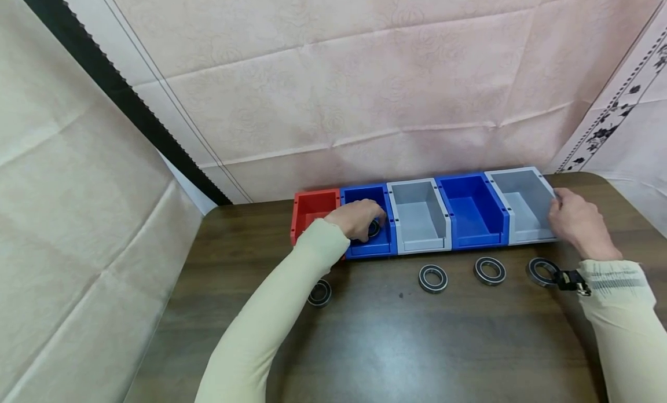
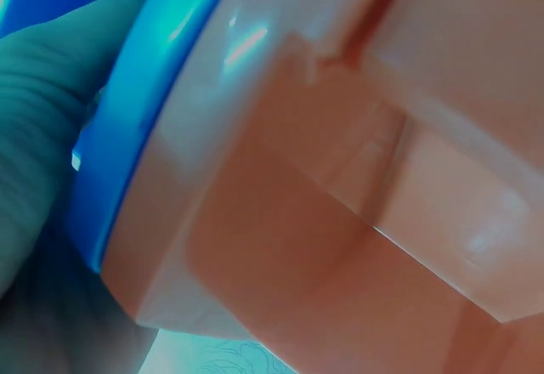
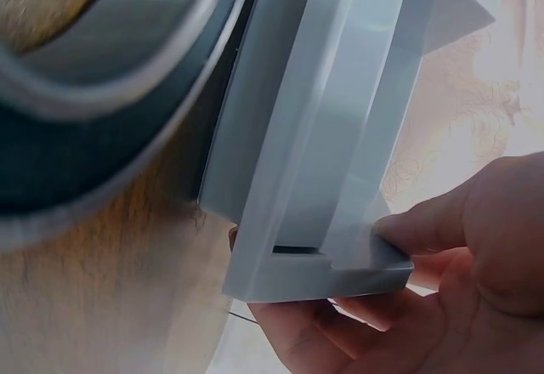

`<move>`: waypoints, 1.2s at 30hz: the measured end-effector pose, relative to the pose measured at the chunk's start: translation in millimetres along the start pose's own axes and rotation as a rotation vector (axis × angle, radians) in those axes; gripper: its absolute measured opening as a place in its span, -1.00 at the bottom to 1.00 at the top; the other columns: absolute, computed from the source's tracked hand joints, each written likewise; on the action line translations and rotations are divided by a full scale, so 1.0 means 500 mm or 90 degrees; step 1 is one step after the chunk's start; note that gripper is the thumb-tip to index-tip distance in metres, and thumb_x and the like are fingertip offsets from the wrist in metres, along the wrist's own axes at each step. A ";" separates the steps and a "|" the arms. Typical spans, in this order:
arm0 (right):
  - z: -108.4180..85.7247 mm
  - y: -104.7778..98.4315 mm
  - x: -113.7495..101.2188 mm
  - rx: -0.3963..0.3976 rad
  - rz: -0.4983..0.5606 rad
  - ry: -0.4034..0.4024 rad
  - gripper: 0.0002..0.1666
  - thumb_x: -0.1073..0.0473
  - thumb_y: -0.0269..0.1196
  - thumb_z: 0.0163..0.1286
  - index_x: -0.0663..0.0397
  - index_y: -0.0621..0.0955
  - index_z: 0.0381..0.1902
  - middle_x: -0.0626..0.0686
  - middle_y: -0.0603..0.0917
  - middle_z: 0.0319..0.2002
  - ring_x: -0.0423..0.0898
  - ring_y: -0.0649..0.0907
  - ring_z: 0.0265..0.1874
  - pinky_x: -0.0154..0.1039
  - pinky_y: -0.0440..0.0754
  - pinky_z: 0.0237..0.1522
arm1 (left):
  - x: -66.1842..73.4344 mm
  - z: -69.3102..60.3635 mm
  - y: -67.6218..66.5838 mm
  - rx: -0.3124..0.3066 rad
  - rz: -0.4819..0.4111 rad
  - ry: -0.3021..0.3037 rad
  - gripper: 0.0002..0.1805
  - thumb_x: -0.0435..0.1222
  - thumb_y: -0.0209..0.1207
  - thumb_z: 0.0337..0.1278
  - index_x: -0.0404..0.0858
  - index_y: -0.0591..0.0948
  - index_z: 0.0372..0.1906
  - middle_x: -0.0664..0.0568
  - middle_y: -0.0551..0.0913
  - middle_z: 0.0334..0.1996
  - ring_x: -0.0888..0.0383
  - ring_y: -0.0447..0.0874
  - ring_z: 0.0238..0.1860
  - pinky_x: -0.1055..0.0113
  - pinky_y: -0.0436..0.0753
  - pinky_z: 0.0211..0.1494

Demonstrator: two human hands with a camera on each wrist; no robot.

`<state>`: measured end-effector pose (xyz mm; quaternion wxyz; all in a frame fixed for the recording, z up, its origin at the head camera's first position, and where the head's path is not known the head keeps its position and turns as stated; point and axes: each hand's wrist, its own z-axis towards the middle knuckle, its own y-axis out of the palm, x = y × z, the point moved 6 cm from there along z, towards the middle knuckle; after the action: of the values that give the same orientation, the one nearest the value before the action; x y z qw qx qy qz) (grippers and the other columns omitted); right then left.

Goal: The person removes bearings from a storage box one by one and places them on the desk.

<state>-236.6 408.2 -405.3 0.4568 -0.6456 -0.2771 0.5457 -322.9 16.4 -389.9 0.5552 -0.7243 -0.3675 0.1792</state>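
Note:
In the head view my left hand (image 1: 358, 219) reaches into the left blue bin (image 1: 367, 193), its fingers around a dark ring bearing (image 1: 373, 229). The left wrist view shows that hand (image 2: 51, 127) beside a blue bin wall (image 2: 166, 85) and an orange-looking bin (image 2: 289, 246); no bearing is discernible there. My right hand (image 1: 579, 224) grips the outer wall of the right-end grey bin (image 1: 523, 212). Up close, the right thumb and fingers (image 3: 425, 229) pinch that bin's edge (image 3: 323, 280). A bearing (image 3: 161, 85) looms large at upper left there.
A red bin (image 1: 314, 201), a middle grey bin (image 1: 417, 215) and another blue bin (image 1: 471, 203) complete the row against the cloth backdrop (image 1: 365, 90). Several bearings lie on the brown table (image 1: 396, 345): one (image 1: 327, 294) by the left sleeve, others (image 1: 433, 289) before the bins.

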 end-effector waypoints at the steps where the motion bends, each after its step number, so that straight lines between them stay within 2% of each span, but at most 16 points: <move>1: -0.001 0.000 0.000 0.001 0.000 0.001 -0.39 0.15 -0.30 0.60 0.50 0.20 0.41 0.66 0.39 0.11 0.62 0.45 -0.01 0.48 0.43 -0.06 | 0.000 0.000 0.000 0.001 -0.001 0.002 -0.53 -0.38 0.36 0.20 -0.03 0.64 0.21 0.02 0.54 0.31 0.08 0.48 0.17 0.14 0.65 0.30; 11: 0.003 -0.001 -0.003 0.004 -0.001 -0.001 -0.38 0.14 -0.30 0.60 0.49 0.19 0.43 0.67 0.38 0.14 0.65 0.44 0.01 0.50 0.42 -0.01 | -0.003 -0.002 0.000 0.010 0.002 -0.004 -0.51 -0.37 0.35 0.21 -0.03 0.63 0.24 0.03 0.54 0.32 0.07 0.49 0.23 0.08 0.59 0.38; 17: 0.003 0.002 0.000 0.001 -0.001 0.001 -0.38 0.14 -0.30 0.60 0.49 0.19 0.42 0.67 0.39 0.12 0.64 0.45 -0.01 0.48 0.43 -0.04 | -0.001 -0.003 0.001 -0.003 -0.011 -0.003 -0.50 -0.38 0.36 0.20 -0.03 0.63 0.24 0.01 0.54 0.33 0.06 0.49 0.22 0.08 0.63 0.33; 23: 0.001 0.003 0.003 0.000 0.002 0.006 -0.38 0.14 -0.30 0.60 0.49 0.19 0.42 0.66 0.40 0.11 0.61 0.47 -0.03 0.47 0.44 -0.07 | -0.001 -0.001 0.001 -0.010 0.003 0.006 -0.53 -0.38 0.38 0.18 -0.01 0.66 0.19 0.03 0.53 0.31 0.09 0.46 0.19 0.15 0.68 0.25; 31: 0.001 0.004 0.003 0.003 0.003 0.005 -0.38 0.14 -0.29 0.60 0.49 0.20 0.41 0.66 0.39 0.11 0.62 0.46 -0.02 0.47 0.44 -0.07 | -0.003 0.001 0.001 -0.018 0.010 0.013 -0.53 -0.41 0.38 0.15 0.01 0.68 0.16 0.06 0.50 0.31 0.11 0.42 0.21 0.14 0.63 0.32; 36: 0.000 0.004 0.003 0.002 0.003 0.005 -0.38 0.13 -0.30 0.60 0.48 0.20 0.42 0.66 0.39 0.12 0.63 0.46 -0.01 0.48 0.43 -0.05 | -0.001 0.001 0.002 -0.022 0.014 0.017 -0.52 -0.42 0.40 0.12 0.02 0.69 0.14 0.07 0.51 0.25 0.11 0.42 0.19 0.18 0.67 0.25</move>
<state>-236.6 408.6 -407.5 0.4578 -0.6474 -0.2732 0.5446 -323.4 16.3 -391.0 0.5451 -0.7404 -0.3550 0.1693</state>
